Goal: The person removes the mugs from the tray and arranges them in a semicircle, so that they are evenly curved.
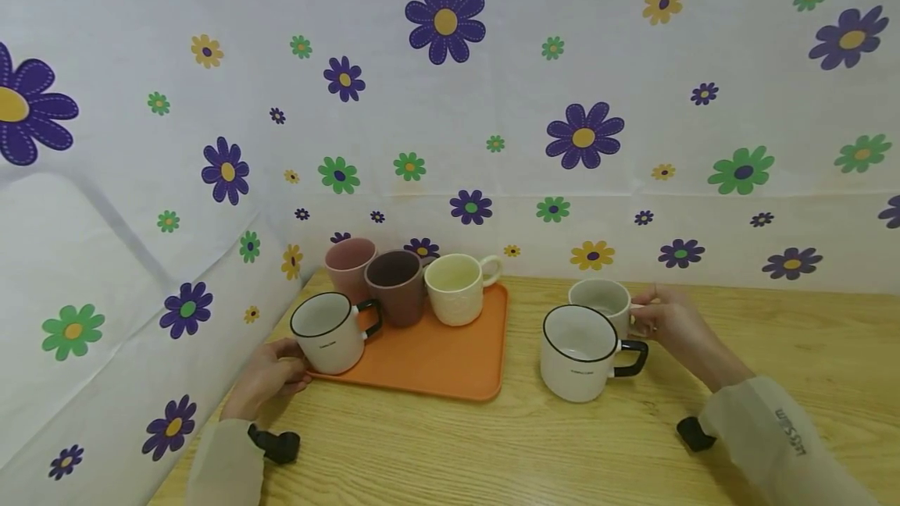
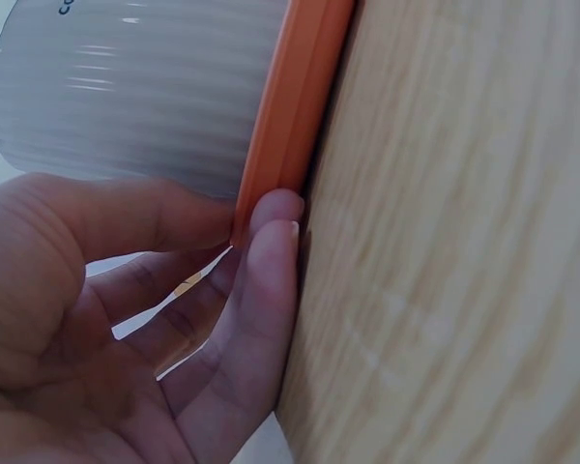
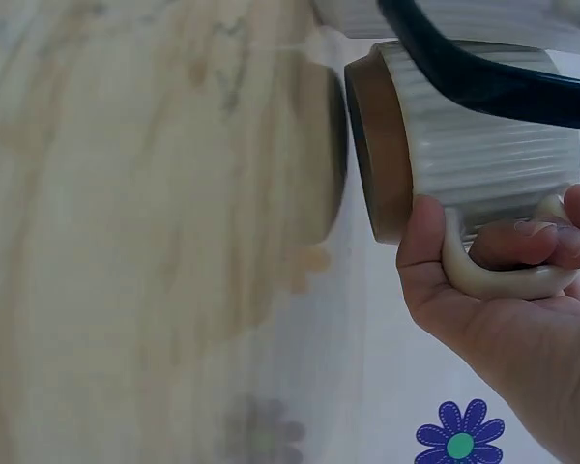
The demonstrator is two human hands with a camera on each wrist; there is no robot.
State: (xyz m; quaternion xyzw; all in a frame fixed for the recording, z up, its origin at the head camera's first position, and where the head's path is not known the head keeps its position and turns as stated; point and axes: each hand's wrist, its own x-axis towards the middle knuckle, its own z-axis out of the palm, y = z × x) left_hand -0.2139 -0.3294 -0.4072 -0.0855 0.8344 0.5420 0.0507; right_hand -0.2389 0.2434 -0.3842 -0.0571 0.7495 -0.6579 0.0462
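Observation:
At the near left corner of the orange tray (image 1: 436, 377), my left hand (image 1: 270, 373) pinches the rim between thumb and fingers, as the left wrist view shows. Right above it on the tray stands a white mug (image 1: 326, 338) with a black rim and black handle. My right hand (image 1: 668, 326) holds the pale handle (image 3: 503, 280) of a ribbed off-white mug (image 3: 493, 145) with a brown base. That mug's base is very close to the tabletop; whether it touches I cannot tell. In front of it is a second white mug (image 1: 576, 369) with a black handle.
Also on the tray are a pink mug (image 1: 350, 268), a dark brown mug (image 1: 395, 291) and a cream mug (image 1: 455, 295). The wooden table (image 1: 422, 443) meets a white flower-print cloth (image 1: 492, 100) behind and at the left.

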